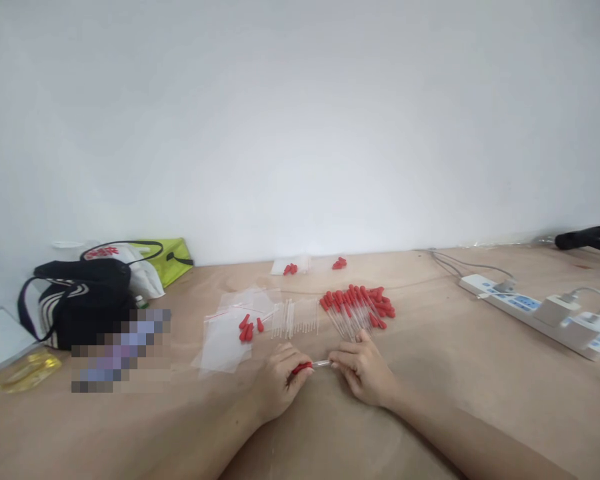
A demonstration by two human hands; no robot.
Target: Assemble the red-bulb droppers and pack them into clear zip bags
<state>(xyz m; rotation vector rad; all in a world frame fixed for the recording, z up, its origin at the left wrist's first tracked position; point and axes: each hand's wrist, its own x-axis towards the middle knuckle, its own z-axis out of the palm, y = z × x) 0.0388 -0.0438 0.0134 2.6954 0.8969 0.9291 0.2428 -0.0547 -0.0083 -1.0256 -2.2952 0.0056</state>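
Note:
Between my two hands lies a glass dropper tube (321, 364) with a red rubber bulb (303, 367) at its left end. My left hand (283, 380) pinches the bulb between thumb and fingers. Closed on the clear tube is my right hand (363, 369), its fingertips hiding the far end. Just beyond it, several droppers with red bulbs (353, 303) lie side by side in a fanned pile. Bare glass tubes (290, 319) rest in a row left of that pile. Several loose red bulbs (247, 330) sit on clear plastic bags (223, 350).
More red bulbs (291, 269) and another small group (339, 264) lie near the wall. At the left stand a black bag (90, 300) and a green bag (170, 263), with a yellow packet (30, 372) in front. A power strip (530, 310) with plugs and cables runs along the right.

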